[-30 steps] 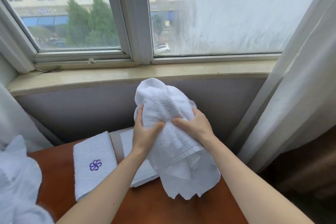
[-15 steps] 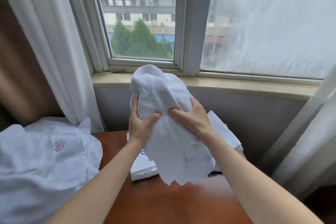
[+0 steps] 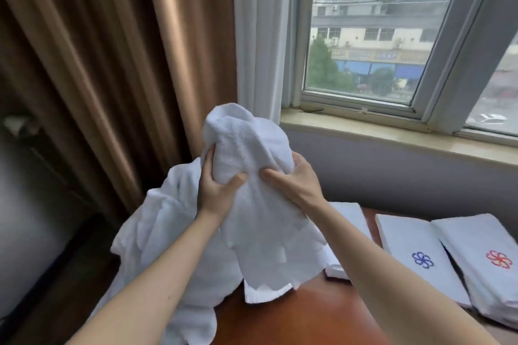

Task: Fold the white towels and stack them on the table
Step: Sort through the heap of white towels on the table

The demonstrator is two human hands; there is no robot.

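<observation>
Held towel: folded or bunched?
Bunched, not folded. The held towel hangs crumpled, gripped by the left hand and right hand, its uneven lower edge dangling loose.

likely a hotel room; at 10 o'clock a brown curtain (image 3: 112, 64) hangs beside a white sheer (image 3: 258, 36); at 1 o'clock a window (image 3: 364, 36) faces city buildings; at 4 o'clock folded white towels (image 3: 414, 244) with flower emblems lie on a wooden table (image 3: 308, 319)
</observation>
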